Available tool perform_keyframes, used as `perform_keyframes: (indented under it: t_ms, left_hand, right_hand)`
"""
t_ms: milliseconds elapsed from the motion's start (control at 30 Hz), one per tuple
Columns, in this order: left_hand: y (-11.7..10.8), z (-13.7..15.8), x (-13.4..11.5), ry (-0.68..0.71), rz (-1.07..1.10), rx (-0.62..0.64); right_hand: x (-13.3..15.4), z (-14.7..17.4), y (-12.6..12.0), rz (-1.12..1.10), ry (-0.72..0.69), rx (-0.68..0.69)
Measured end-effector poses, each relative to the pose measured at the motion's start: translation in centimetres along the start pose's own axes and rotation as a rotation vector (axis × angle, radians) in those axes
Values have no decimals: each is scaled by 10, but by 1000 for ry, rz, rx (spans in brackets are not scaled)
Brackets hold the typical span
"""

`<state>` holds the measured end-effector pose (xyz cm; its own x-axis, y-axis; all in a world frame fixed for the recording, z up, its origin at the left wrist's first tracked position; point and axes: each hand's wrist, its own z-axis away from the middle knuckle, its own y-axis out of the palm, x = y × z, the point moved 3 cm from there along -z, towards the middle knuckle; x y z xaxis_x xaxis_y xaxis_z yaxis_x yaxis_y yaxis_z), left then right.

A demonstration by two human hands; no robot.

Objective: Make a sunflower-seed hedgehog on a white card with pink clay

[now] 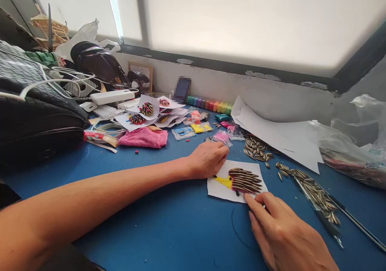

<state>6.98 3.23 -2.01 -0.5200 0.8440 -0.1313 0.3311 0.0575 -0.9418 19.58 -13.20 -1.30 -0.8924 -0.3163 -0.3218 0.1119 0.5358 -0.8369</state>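
Note:
A white paper card (pixel 215 190) lies on the blue table. On it is a hedgehog figure (pixel 245 181) with a yellow pointed face, black eye and nose, a pink edge and rows of striped sunflower seeds as spines. My left hand (pixel 206 160) rests at the card's upper left corner, its fingers curled in; whatever they hold, if anything, is hidden. From the lower right comes my right hand (pixel 286 230). Its index fingertip touches the card's lower part, beside a small black foot, with the thumb apart below it.
Loose sunflower seeds (pixel 256 148) lie beyond the card, and more seeds (pixel 316 194) lie by a pen (pixel 324 218) at right. Clay packets (pixel 202 127), a pink cloth (pixel 144 137), finished cards (pixel 144 112), paper sheets (pixel 277 136) and a black bag (pixel 39 114) surround the work.

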Motion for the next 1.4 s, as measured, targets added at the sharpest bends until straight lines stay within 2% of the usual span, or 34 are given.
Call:
perform_keyframes:
  t_ms: [167, 333, 500, 700, 967, 1133, 1400]
  left_hand:
    - [1, 0, 0, -1, -6, 1]
    - [1, 0, 0, 0, -11, 2]
    - [0, 0, 0, -1, -15, 4]
    - [0, 0, 0, -4, -17, 8]
    - [0, 0, 0, -7, -14, 5]
    - [-1, 0, -1, -9, -10, 10]
    - [0, 0, 0, -11, 2, 8]
  right_hand:
    - [2, 4, 4, 101, -67, 49]
    - [7, 7, -1, 228, -123, 36]
    - [8, 6, -2, 253, -137, 40]
    - [5, 7, 2, 180, -123, 50]
    - [-3, -5, -6, -69, 29, -28]
    - [-9, -8, -14, -211, 95, 8]
    - [-11, -7, -13, -229, 109, 29]
